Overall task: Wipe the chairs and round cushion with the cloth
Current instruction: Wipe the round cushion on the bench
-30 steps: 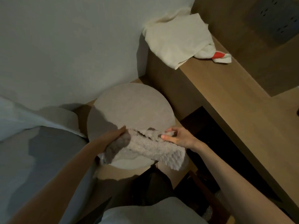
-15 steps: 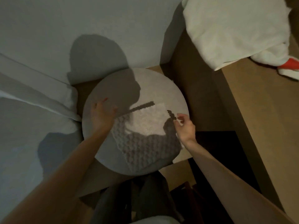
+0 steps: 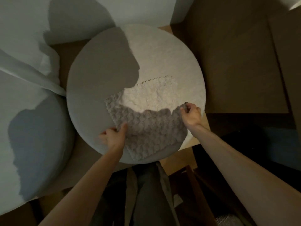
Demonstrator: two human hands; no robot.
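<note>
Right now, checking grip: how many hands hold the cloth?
2: the left hand pinches the cloth at its left edge, the right hand grips its right corner, on the round cushion.

Single head-worn view, looking steeply down, close over round cushion, wide-angle

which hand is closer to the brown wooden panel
Right. The right hand pinches the bumpy white cloth at the round grey cushion's rim beside the brown wooden panel; the left hand grips the cloth's opposite edge, farther off.
</note>
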